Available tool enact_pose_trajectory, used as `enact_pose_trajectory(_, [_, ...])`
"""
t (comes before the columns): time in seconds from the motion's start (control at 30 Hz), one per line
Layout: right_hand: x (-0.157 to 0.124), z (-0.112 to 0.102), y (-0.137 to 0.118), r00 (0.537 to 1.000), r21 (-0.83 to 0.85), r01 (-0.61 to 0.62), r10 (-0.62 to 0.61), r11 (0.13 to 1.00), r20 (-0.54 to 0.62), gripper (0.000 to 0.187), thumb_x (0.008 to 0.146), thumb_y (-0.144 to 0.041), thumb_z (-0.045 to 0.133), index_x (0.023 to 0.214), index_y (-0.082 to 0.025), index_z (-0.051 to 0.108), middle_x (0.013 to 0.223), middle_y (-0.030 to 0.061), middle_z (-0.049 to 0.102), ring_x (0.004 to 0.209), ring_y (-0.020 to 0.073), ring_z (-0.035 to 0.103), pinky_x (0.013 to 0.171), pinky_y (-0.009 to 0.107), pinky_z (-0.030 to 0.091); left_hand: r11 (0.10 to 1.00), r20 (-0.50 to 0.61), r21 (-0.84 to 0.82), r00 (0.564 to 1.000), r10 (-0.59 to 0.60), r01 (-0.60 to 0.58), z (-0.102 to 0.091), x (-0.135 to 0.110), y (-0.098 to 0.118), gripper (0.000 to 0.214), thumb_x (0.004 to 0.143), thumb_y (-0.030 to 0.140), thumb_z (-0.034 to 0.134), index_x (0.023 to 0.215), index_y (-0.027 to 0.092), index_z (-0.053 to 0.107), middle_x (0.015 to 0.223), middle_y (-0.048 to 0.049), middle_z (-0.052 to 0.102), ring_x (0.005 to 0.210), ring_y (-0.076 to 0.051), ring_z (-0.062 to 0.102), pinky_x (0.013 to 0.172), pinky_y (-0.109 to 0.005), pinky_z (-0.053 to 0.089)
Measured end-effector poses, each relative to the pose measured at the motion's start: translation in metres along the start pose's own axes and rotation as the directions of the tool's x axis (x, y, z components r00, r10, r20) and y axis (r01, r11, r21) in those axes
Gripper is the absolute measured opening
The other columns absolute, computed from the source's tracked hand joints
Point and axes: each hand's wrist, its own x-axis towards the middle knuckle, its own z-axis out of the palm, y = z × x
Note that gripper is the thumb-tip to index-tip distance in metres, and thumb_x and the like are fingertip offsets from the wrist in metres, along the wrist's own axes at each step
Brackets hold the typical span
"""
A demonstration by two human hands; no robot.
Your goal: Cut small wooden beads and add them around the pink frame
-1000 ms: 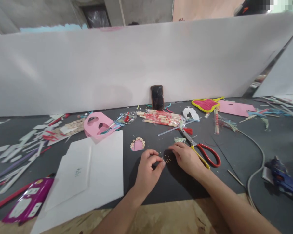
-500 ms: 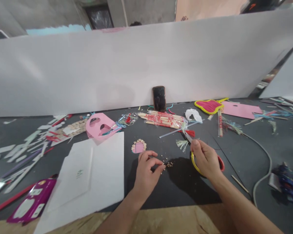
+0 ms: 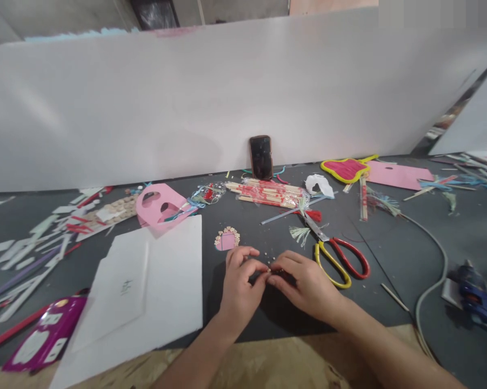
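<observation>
My left hand [image 3: 243, 289] and my right hand [image 3: 308, 283] meet fingertip to fingertip over the black table. Both are closed in a pinch around a tiny tan piece [image 3: 268, 270], mostly hidden by the fingers. Several loose tan pieces [image 3: 266, 254] lie just beyond the fingertips. Behind my left hand lies a small pink card [image 3: 227, 241] with similar tan pieces along its curved edge. Scissors [image 3: 327, 240] with one yellow and one red handle rest on the table, right of my right hand, with nobody holding them.
A white board [image 3: 178, 281] and a purple packet [image 3: 48, 335] lie at the left, near paper strips [image 3: 28, 248]. Wrapped sticks [image 3: 267, 193] lie before an upright phone [image 3: 261, 156]. At the right are a grey cable [image 3: 444, 259] and a blue glue gun [image 3: 476, 294].
My right hand has let go of the scissors, leaving them on the table, and moved left to meet my left hand. The view has tilted slightly down.
</observation>
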Motion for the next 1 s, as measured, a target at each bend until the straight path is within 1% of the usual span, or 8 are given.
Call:
enact_pose_trajectory(0.07, [-0.001, 0.004, 0.0, 1.0, -0.008, 0.002, -0.002, 1.0, -0.013, 0.018, 0.091, -0.031, 0.048, 0.086, -0.02, 0.061, 0.086, 0.0053, 0.06, 0.08, 0.0158, 0.057, 0.071, 0.025, 0.044, 0.998, -0.02, 0.01, 0.998, 0.061, -0.061, 0.0, 0.0, 0.001, 0.015, 0.073, 0.007, 0.063, 0.068, 0.021, 0.063, 0.099, -0.0048, 0.054, 0.101, -0.022, 0.05, 0.09, -0.039, 0.045])
enact_pose_trajectory(0.2, [-0.001, 0.004, 0.003, 0.998, 0.006, 0.056, -0.056, 0.998, -0.024, 0.017, 0.091, -0.025, 0.046, 0.082, -0.019, 0.06, 0.079, 0.004, 0.057, 0.074, 0.0144, 0.055, 0.065, 0.024, 0.043, 0.981, -0.047, 0.037, 0.98, 0.194, -0.193, -0.001, 0.0, 0.002, 0.017, 0.074, 0.004, 0.059, 0.07, 0.02, 0.061, 0.098, -0.0049, 0.054, 0.103, -0.022, 0.049, 0.092, -0.04, 0.044])
enact_pose_trajectory(0.3, [-0.001, 0.004, 0.004, 0.997, 0.024, 0.074, -0.074, 0.997, -0.021, 0.017, 0.09, -0.023, 0.046, 0.078, -0.019, 0.058, 0.077, 0.0031, 0.055, 0.071, 0.0134, 0.054, 0.061, 0.023, 0.042, 0.971, -0.03, 0.054, 0.972, 0.233, -0.231, -0.002, -0.001, 0.002, 0.018, 0.073, 0.002, 0.057, 0.07, 0.019, 0.06, 0.1, -0.0055, 0.054, 0.104, -0.023, 0.048, 0.092, -0.04, 0.044])
enact_pose_trajectory(0.43, [-0.001, 0.004, 0.004, 0.993, 0.045, 0.103, -0.101, 0.994, -0.054, 0.016, 0.09, -0.022, 0.046, 0.077, -0.02, 0.056, 0.075, 0.0021, 0.053, 0.07, 0.0134, 0.053, 0.062, 0.024, 0.042, 0.971, -0.012, 0.042, 0.972, 0.235, -0.234, -0.002, -0.002, 0.002, 0.015, 0.075, 0.005, 0.059, 0.07, 0.019, 0.059, 0.098, -0.0058, 0.056, 0.102, -0.023, 0.048, 0.091, -0.04, 0.044])
enact_pose_trajectory(0.57, [0.0, -0.002, 0.008, 0.985, 0.041, 0.083, -0.075, 0.996, -0.155, 0.017, 0.091, -0.022, 0.045, 0.077, -0.02, 0.054, 0.076, 0.0022, 0.054, 0.071, 0.0136, 0.053, 0.065, 0.025, 0.041, 0.973, 0.009, 0.005, 0.973, 0.232, -0.232, -0.004, -0.001, 0.004, 0.011, 0.077, 0.017, 0.067, 0.068, 0.018, 0.061, 0.09, -0.0054, 0.059, 0.097, -0.023, 0.05, 0.086, -0.04, 0.044])
enact_pose_trajectory(0.7, [0.003, -0.012, 0.015, 0.971, 0.002, 0.021, -0.02, 1.0, -0.238, 0.02, 0.092, -0.025, 0.045, 0.074, -0.02, 0.053, 0.072, 0.0012, 0.053, 0.068, 0.0138, 0.052, 0.062, 0.026, 0.039, 0.968, 0.069, -0.038, 0.965, 0.252, -0.25, -0.006, 0.0, 0.009, 0.026, 0.078, 0.028, 0.068, 0.057, 0.017, 0.059, 0.081, -0.0042, 0.063, 0.094, -0.023, 0.05, 0.082, -0.04, 0.044])
enact_pose_trajectory(0.8, [0.004, -0.015, 0.019, 0.97, -0.012, -0.002, -0.001, 1.0, -0.244, 0.021, 0.092, -0.027, 0.045, 0.074, -0.02, 0.053, 0.071, 0.0008, 0.052, 0.065, 0.0136, 0.051, 0.06, 0.027, 0.039, 0.968, 0.084, -0.051, 0.965, 0.249, -0.246, -0.005, -0.002, 0.011, 0.033, 0.081, 0.024, 0.064, 0.051, 0.016, 0.055, 0.082, -0.0046, 0.065, 0.09, -0.022, 0.051, 0.079, -0.04, 0.043])
enact_pose_trajectory(1.0, [0.004, -0.014, 0.02, 0.97, -0.011, -0.003, 0.0, 1.0, -0.242, 0.021, 0.092, -0.028, 0.045, 0.075, -0.02, 0.053, 0.072, 0.0009, 0.052, 0.066, 0.014, 0.051, 0.061, 0.027, 0.039, 0.97, 0.091, -0.098, 0.969, 0.231, -0.222, -0.001, -0.003, 0.009, 0.029, 0.081, 0.015, 0.06, 0.053, 0.014, 0.053, 0.089, -0.0059, 0.064, 0.091, -0.022, 0.052, 0.079, -0.039, 0.044])
